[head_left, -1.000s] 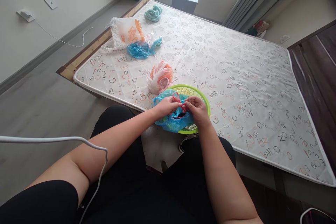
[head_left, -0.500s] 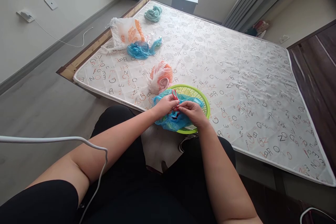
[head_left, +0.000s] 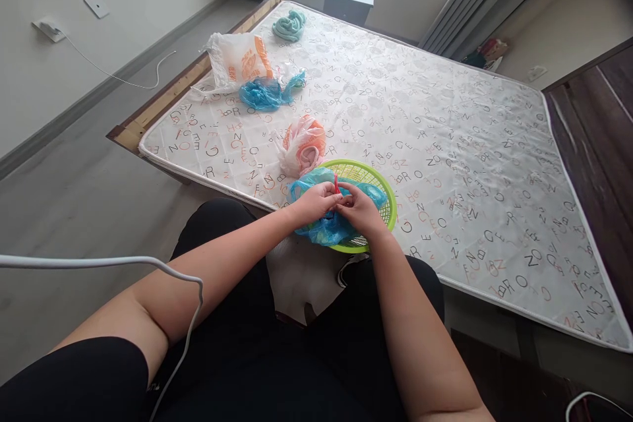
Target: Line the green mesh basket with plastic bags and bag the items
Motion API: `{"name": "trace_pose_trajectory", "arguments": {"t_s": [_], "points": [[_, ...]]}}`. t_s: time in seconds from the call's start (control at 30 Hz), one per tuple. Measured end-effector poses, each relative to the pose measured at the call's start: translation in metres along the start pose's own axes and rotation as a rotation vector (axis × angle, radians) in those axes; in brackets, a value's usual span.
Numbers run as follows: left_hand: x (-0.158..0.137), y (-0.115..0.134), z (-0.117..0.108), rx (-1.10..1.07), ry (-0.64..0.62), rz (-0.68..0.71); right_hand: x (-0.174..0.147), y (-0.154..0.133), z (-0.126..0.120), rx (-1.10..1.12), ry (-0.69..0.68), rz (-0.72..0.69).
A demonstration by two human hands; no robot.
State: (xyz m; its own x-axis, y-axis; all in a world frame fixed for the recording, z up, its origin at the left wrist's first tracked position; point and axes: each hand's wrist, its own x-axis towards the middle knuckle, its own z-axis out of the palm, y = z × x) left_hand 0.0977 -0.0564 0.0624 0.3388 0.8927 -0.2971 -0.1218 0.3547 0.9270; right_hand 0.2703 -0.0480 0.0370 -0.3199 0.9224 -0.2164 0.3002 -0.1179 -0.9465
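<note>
My left hand (head_left: 320, 203) and my right hand (head_left: 360, 210) meet fingertip to fingertip over a green plastic basket (head_left: 391, 214). Between them they pinch a thin red strip (head_left: 337, 183) whose upper end sticks up above the fingers; its exact kind is unclear. Beneath the hands a crumpled blue plastic bag (head_left: 321, 235) lies in the basket and spills over its near-left rim. Small dark and red bits show in the bag, partly hidden by my fingers. Just behind the basket sits a white plastic bag (head_left: 302, 145) with orange print and something pink inside.
The basket rests at the near edge of a letter-printed mattress (head_left: 475, 165). Farther back lie another blue bag (head_left: 264, 93), a white bag (head_left: 237, 62) and a green cloth (head_left: 289, 26). A white cable (head_left: 99, 263) crosses in front of my left arm.
My fingers have drawn closer together. The red strip, a raised loop before, now stands as a narrow upright piece. The blue bag has shifted slightly.
</note>
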Motion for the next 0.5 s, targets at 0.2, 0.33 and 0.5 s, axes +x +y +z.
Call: {"name": "trace_pose_trajectory", "arguments": {"t_s": [0.2, 0.33, 0.5], "points": [[-0.0013, -0.0003, -0.0008, 0.06, -0.02, 0.005, -0.0003, 0.0002, -0.0026, -0.137, -0.078, -0.081], [-0.0011, 0.0, -0.001, 0.053, -0.021, 0.014, -0.0008, -0.0027, -0.0048, -0.151, -0.058, -0.089], [-0.0015, 0.0012, -0.0003, 0.052, -0.028, 0.024, 0.0009, -0.0029, -0.0066, -0.18, 0.115, -0.202]]}}
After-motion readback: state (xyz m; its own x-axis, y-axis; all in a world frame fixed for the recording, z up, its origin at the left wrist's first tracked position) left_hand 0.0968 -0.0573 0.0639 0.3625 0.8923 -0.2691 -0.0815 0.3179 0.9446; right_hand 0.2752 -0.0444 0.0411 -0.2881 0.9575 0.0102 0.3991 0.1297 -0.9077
